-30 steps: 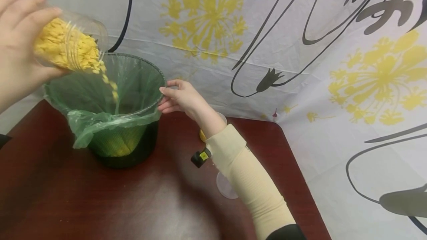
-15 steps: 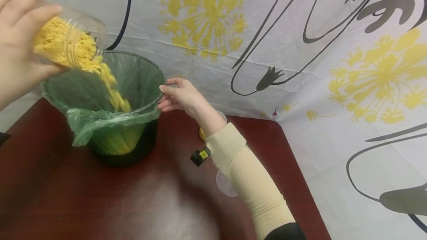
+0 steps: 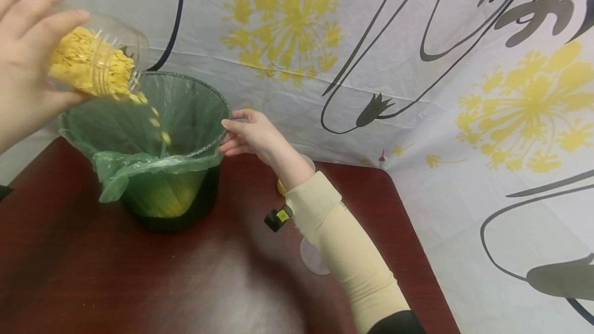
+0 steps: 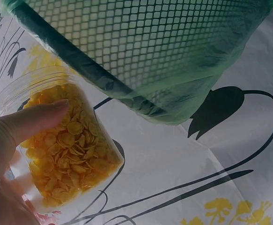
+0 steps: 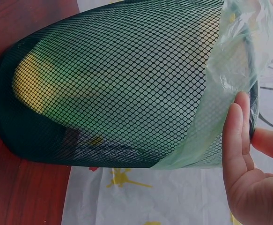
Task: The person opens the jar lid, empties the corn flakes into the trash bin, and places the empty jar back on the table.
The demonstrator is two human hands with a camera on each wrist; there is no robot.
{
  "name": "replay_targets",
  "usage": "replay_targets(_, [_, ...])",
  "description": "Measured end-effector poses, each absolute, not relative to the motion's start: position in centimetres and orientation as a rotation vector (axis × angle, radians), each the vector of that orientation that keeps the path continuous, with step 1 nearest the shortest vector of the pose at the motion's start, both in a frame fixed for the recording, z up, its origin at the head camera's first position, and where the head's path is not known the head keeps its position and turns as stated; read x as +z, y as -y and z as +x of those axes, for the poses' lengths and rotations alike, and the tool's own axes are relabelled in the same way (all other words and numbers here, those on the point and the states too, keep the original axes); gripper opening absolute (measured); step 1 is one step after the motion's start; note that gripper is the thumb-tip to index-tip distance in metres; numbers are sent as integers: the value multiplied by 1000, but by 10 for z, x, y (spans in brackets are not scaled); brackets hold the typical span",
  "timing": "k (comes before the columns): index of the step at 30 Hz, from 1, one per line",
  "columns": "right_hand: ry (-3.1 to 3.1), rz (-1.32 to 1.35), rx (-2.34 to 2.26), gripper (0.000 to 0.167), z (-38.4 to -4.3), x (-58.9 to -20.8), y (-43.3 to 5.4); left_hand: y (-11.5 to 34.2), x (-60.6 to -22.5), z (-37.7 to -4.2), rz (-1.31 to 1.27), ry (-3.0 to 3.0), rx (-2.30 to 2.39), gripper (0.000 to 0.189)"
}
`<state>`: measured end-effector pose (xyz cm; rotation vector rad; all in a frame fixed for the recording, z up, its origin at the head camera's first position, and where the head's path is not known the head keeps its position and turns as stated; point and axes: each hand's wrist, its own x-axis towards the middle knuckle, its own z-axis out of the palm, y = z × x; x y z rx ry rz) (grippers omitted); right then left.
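Yellow flakes (image 3: 113, 73) spill from tilted jar (image 3: 97, 55) into lined mesh bin (image 3: 204, 197) below | step: pouring, seemingly | left hand (image 3: 30, 55) curled round jar; right hand (image 3: 250, 133) pinches bin's edge | next likely needs steeper tilt

Hd view from above, wrists' nr bin (image 5: 127, 84)

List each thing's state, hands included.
Left hand: grips jar
Jar: tilted, open, partly full
Yellow flakes: some in jar, some falling
Bin: upright, lined
Green liner: folded over bin's rim
Right hand: pinches bin's rim
Clear disc: flat on table, partly hidden
Half-hidden yellow item: cannot tell
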<state>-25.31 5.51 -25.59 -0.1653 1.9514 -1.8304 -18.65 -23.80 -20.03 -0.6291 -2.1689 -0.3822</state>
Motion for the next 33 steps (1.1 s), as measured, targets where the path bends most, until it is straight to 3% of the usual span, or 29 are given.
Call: replay_targets(33, [-1956, -152, -1823, 54, -253, -257, -56, 241, -201, -190, -723, 2088, -299, 95])
